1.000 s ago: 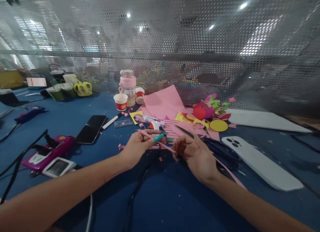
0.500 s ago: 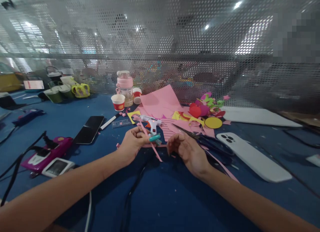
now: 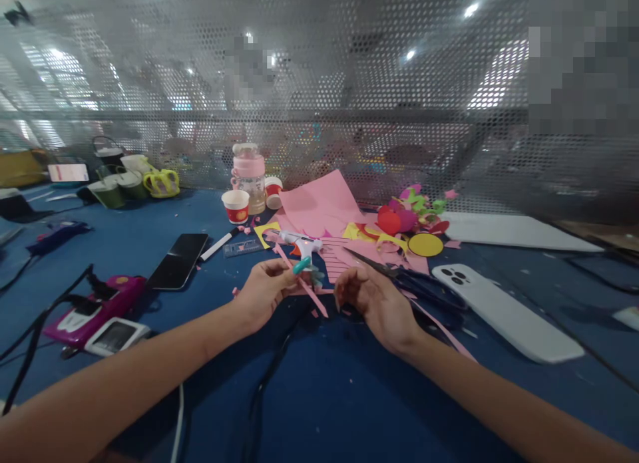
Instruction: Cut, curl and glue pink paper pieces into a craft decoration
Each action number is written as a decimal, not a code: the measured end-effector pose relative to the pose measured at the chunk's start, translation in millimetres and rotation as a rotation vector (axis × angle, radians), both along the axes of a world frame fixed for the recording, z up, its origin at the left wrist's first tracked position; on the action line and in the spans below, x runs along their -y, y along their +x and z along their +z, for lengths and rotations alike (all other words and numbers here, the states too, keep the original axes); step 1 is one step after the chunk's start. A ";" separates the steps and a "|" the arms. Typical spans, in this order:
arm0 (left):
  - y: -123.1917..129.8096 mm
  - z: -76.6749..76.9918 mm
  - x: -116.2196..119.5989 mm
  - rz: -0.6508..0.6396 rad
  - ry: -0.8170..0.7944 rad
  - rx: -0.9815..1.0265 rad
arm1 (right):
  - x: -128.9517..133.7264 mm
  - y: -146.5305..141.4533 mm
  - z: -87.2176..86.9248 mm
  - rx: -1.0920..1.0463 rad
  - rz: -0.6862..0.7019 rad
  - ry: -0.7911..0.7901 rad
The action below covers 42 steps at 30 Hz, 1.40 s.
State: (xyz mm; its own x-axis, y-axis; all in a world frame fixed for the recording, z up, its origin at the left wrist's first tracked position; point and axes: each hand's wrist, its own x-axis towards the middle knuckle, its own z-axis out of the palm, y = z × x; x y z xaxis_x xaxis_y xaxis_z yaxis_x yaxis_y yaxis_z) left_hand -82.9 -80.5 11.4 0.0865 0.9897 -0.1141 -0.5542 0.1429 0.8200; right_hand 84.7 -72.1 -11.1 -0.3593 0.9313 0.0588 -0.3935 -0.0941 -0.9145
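My left hand is closed in a pinch on a narrow pink paper strip, which slants down to the right. A long teal nail shows on the thumb. Just right of it, my right hand hovers with fingers loosely curled and apart, and I see nothing in them. Behind the hands lies a white glue gun, partly covered by the left one. Dark-handled scissors rest beyond the right hand, their blades over lined pink paper.
A black phone, a magenta power strip and cables lie on the left. Paper cups and a pink-lidded bottle stand behind. Coloured paper pieces and a white phone are on the right. A perforated metal panel closes the back.
The left thumb has tilted upward and shifted a little left along the strip. The strip's lower end has moved slightly right and up. My right hand stays almost still.
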 end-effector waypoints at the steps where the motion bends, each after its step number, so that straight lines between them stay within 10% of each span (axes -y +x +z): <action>1: 0.3 0.1 0.3 -0.020 -0.001 0.011 | -0.1 -0.1 0.1 -0.001 -0.005 -0.001; 24: -0.7 -0.6 -0.7 0.004 -0.028 -0.012 | -4.0 -4.4 -0.8 0.084 -0.199 -0.095; 33: -1.3 3.5 5.4 -0.189 -0.047 0.003 | -4.9 -4.0 9.6 0.147 -0.144 -0.174; 42: -2.5 -2.8 3.7 -0.232 -0.022 0.008 | -31.0 -22.8 -1.1 0.514 -0.263 0.079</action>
